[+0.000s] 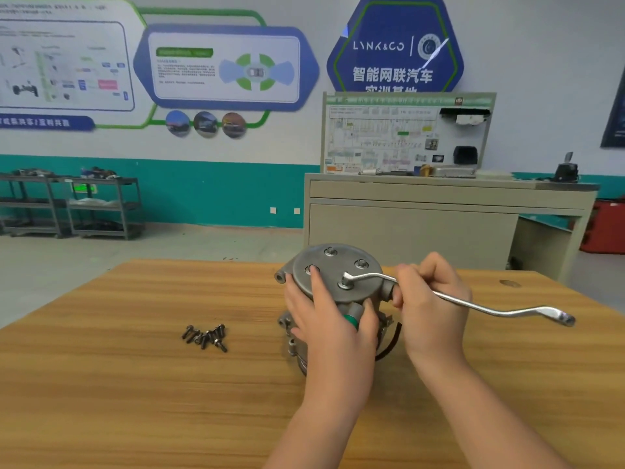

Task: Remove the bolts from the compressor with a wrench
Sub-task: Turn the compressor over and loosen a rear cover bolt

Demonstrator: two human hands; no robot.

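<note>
Workbench (pixel 135 384) of wood grain carries the whole job and gives a flat, firm base, so the work does not rock under turning load. Compressor (pixel 333 299) stands near the middle of the bench, toward its far edge, with its round end plate (pixel 333 270) facing up; this orientation presents the bolt heads to the tool from above.

Left hand (pixel 324 316) lies spread over the near-left side of the compressor, fingers straight and pressing on the plate rim and body. Its purpose, by judgement, is to hold the housing against the torque of the wrench. One fingertip lies at the left bolt position, so it cannot be told whether a bolt remains there.

Right hand (pixel 429 296) is curled round the wrench (pixel 473 304) near its working end, not at the far end. This close grip suits quick spinning of a bolt already loose more than a hard breaking pull.

The wrench ring sits on the near bolt (pixel 345 283) of the plate. The cranked shank runs off to the right, and its free end hangs above the bench surface.

Two further bolts (pixel 362 264) show in the plate, at the far and right positions.

Removed bolts (pixel 206 336) lie in one small heap to the left of the compressor, well apart from it, out of the sweep of the handle.
</note>
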